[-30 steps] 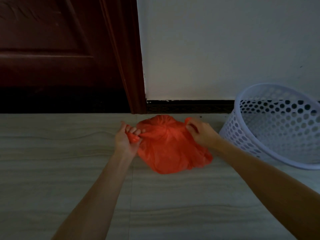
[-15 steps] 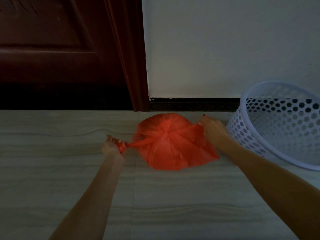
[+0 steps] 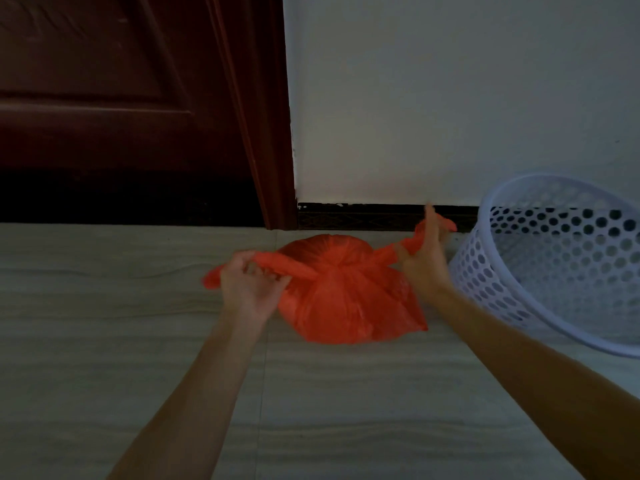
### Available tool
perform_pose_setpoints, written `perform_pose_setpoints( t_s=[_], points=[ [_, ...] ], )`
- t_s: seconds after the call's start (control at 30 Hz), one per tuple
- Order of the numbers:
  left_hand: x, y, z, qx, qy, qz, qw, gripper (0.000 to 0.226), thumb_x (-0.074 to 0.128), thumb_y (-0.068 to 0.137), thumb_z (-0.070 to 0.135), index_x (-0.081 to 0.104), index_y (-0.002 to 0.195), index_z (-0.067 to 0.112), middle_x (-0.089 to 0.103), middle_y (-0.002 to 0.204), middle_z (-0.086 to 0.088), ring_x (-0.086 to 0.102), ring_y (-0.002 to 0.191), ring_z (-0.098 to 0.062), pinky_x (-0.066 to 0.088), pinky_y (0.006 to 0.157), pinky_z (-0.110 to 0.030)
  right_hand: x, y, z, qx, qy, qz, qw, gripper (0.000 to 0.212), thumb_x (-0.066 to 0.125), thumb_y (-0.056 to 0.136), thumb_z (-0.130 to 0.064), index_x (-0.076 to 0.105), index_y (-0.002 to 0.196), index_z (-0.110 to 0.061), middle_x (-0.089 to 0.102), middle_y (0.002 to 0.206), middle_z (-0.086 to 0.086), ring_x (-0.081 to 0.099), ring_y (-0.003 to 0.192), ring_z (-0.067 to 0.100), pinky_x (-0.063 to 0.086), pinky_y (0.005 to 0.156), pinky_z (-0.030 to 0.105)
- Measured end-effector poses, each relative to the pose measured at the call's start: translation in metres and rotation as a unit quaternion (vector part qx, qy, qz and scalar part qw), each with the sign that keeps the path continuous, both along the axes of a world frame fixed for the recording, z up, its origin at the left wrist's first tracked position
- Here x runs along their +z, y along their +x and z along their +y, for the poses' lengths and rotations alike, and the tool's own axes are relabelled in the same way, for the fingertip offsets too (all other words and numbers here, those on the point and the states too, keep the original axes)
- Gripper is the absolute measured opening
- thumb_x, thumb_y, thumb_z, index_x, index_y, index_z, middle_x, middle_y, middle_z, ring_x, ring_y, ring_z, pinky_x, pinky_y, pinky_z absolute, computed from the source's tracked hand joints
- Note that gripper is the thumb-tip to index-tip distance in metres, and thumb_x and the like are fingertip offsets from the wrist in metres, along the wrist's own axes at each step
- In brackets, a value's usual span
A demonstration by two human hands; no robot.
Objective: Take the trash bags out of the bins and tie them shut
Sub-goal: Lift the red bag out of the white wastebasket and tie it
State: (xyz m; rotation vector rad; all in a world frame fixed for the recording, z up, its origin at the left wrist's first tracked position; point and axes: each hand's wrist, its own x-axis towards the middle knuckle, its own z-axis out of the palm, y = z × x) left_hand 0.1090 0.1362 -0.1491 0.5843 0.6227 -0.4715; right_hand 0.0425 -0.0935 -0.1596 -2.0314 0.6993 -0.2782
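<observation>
Both hands are gripping twisted tails of the crinkled orange trash bag (plump, knotted): left hand clenching one, right hand the other, beside the perforated white bin.

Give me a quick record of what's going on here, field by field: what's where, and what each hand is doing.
bag: orange trash bag on the floor, out of the bin
bin: white perforated basket, right of the bag, no liner visible
left hand: grip on the bag's left tail
right hand: grip on the bag's right tail
knot: tails pulled apart from the gathered middle
backdrop: dark door, white wall
</observation>
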Motion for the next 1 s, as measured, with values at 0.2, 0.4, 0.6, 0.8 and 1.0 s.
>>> perform_pose_setpoints(
  t_s=[0.2, 0.4, 0.6, 0.8, 1.0],
  points=[
    [-0.016, -0.014, -0.023, -0.114, 0.177, -0.033, 0.977, 0.015, 0.051, 0.074, -0.005, 0.065, 0.069, 0.0, 0.066, 0.076, -0.016, 0.061, 0.078, -0.022, 0.05, 0.086, -0.035, 0.013, 0.003, 0.005, -0.076, -0.03, 0.065, 0.995, 0.071, 0.045, 0.092, -0.004, 0.005, 0.148, -0.02, 0.0, 0.158, 0.008, 0.017, 0.142, 0.024, 0.033, 0.104, 0.038],
    [-0.025, -0.028, -0.028, -0.325, 0.602, -0.248, 0.686, 0.025, 0.063, 0.083, 0.015, 0.064, 0.102, -0.002, 0.065, 0.108, -0.019, 0.059, 0.105, -0.032, 0.045, 0.091, -0.037, 0.005, -0.006, 0.0, 0.006, -0.159, 0.211, 0.964, 0.031, 0.046, 0.089, -0.032, 0.061, 0.093, -0.005, 0.056, 0.095, 0.006, 0.058, 0.086, 0.029, 0.05, 0.077, 0.037],
    [-0.021, -0.022, -0.04, -0.263, 0.61, -0.385, 0.64, 0.027, 0.054, 0.09, 0.018, 0.06, 0.1, -0.006, 0.064, 0.103, -0.023, 0.06, 0.098, -0.033, 0.038, 0.084, -0.032, -0.016, 0.017, 0.003, -0.02, 0.084, 0.221, 0.971, 0.047, 0.047, 0.092, -0.036, 0.057, 0.12, 0.0, 0.057, 0.127, 0.023, 0.052, 0.12, 0.037, 0.039, 0.105, 0.042],
    [-0.022, -0.024, -0.047, -0.272, 0.537, -0.421, 0.679, 0.022, 0.046, 0.094, 0.014, 0.055, 0.11, 0.002, 0.062, 0.101, -0.009, 0.055, 0.094, -0.015, 0.035, 0.077, -0.018, -0.025, 0.019, 0.003, 0.018, 0.089, 0.208, 0.974, 0.046, 0.052, 0.09, -0.036, 0.051, 0.126, -0.008, 0.06, 0.124, 0.018, 0.053, 0.119, 0.035, 0.038, 0.105, 0.047],
    [-0.031, -0.02, -0.051, -0.322, 0.549, -0.397, 0.661, 0.015, 0.039, 0.097, 0.019, 0.044, 0.083, 0.018, 0.074, 0.089, -0.009, 0.065, 0.089, -0.02, 0.044, 0.081, -0.031, -0.029, 0.015, 0.01, 0.086, 0.05, 0.243, 0.965, 0.026, 0.06, 0.081, -0.047, 0.063, 0.087, -0.022, 0.067, 0.091, 0.007, 0.062, 0.093, 0.023, 0.047, 0.093, 0.042]
  ],
)
